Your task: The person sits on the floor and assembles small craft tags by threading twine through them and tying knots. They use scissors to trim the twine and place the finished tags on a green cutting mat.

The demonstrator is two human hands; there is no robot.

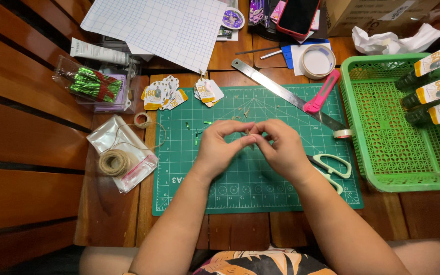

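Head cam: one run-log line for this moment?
left hand + right hand: fingertips pinching small twine piece | over green cutting mat | scissors by right wrist

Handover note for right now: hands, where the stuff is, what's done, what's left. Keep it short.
Left hand and right hand: both over the green cutting mat, fingertips pinched together on a small piece of twine; too small to see more.
Things: twine spool on a plastic bag left of the mat; paper tags in two piles at the mat's top edge; scissors, pink utility knife and steel ruler to the right.
Done: three tagged bottles lie in the green basket.
Left: loose tags remain unused.
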